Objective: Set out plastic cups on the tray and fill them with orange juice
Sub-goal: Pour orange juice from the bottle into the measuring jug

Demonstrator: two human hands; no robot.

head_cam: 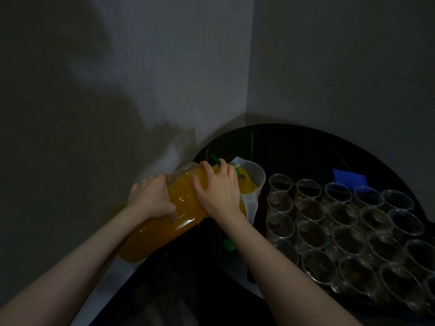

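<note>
A large clear bottle of orange juice (181, 203) is tipped to the right, its mouth over a translucent plastic jug (255, 182) that holds some juice. My left hand (150, 198) grips the bottle's lower body. My right hand (217, 189) holds it near the neck, by the green handle. Several empty clear plastic cups (341, 222) stand upright in close rows on a dark tray (353, 298) to the right of the jug.
Everything sits on a round black table (306, 149) pushed into a grey wall corner. A green bottle cap (228, 244) lies on the table below the jug. A blue flat object (349, 178) lies behind the cups. The light is dim.
</note>
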